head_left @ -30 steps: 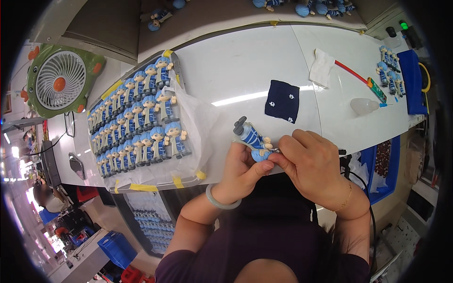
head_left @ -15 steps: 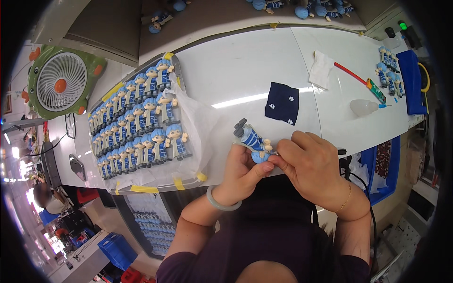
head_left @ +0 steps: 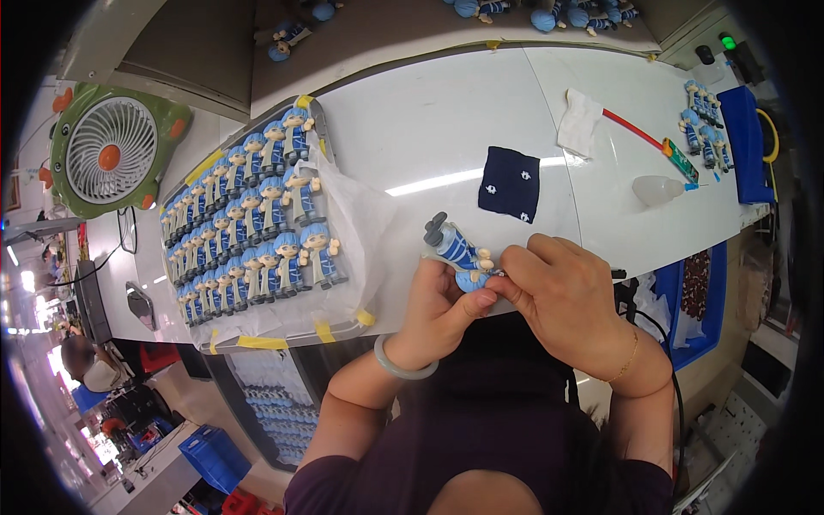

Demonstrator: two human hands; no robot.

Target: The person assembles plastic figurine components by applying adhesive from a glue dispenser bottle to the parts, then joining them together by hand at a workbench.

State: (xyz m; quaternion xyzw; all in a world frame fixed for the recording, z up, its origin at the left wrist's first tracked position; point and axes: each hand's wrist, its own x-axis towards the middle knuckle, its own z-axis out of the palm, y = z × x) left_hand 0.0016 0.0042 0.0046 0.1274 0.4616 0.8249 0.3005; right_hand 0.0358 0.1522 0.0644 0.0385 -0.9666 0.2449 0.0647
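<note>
A figurine [head_left: 456,249] with blue hair and a blue-and-white outfit lies tilted in my left hand [head_left: 439,313], its dark shoes pointing up and away. My left fingers and thumb are closed around its head end. My right hand [head_left: 562,296] is pinched close beside the head. A slim tool, mostly hidden by that hand, shows a black end [head_left: 619,274] past the palm; its kind cannot be made out. Beyond the figurine, a dark navy cloth [head_left: 510,184] with small white motifs lies on the white table [head_left: 429,120].
At left, a lined tray [head_left: 266,344] holds rows of matching figurines beside a green fan [head_left: 112,154]. A white cloth [head_left: 580,123], red-handled tool [head_left: 631,129], squeeze bottle [head_left: 657,190] and blue bin [head_left: 745,146] are at right. More figurines lie on the shelf [head_left: 378,43].
My hands stay nearly in place, the right one still pinched at the figurine's head. The table's items appear shifted slightly left in the view.
</note>
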